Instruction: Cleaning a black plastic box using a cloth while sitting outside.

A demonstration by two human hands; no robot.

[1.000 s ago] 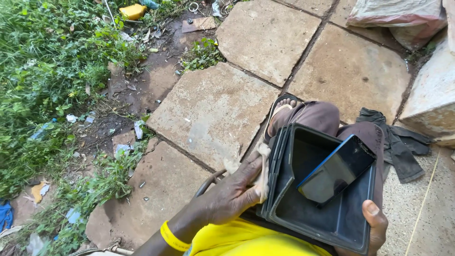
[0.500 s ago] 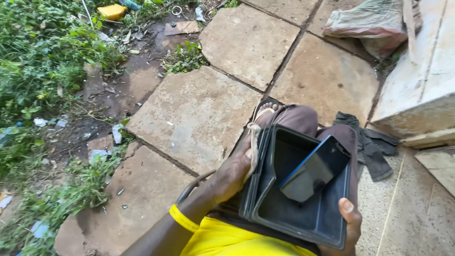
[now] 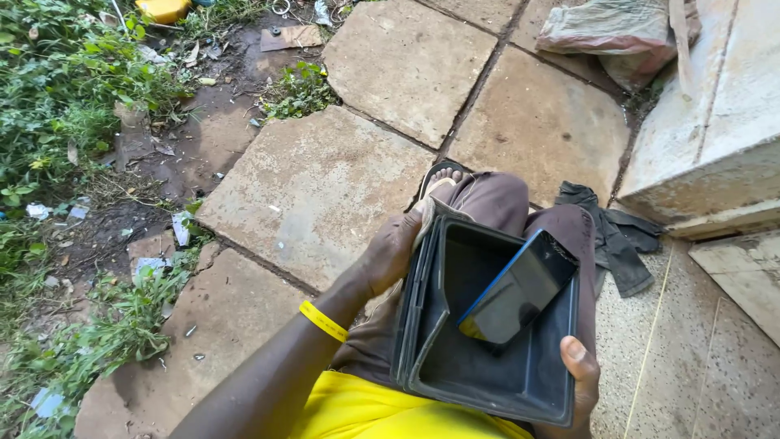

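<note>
A dark rectangular tray-like case [image 3: 455, 370] rests on my lap, over brown trousers. A black phone with a blue edge [image 3: 520, 289] lies tilted inside it, one end propped on the case's far rim. My left hand [image 3: 392, 248], with a yellow band at the wrist, grips the case's left edge near the far corner. My right hand [image 3: 581, 370] holds the case's near right corner, only the thumb and a bit of palm showing. My sandalled foot [image 3: 439, 183] rests on the paving beyond the case.
Large stone paving slabs [image 3: 317, 187] cover the ground. Weeds and litter [image 3: 73, 106] lie to the left. A dark cloth [image 3: 609, 236] lies by my right knee. A concrete step [image 3: 715, 138] stands at right, a sack [image 3: 609, 32] beyond it.
The view has shifted slightly. My hands keep their grip on the case and the phone stays tilted inside it.
</note>
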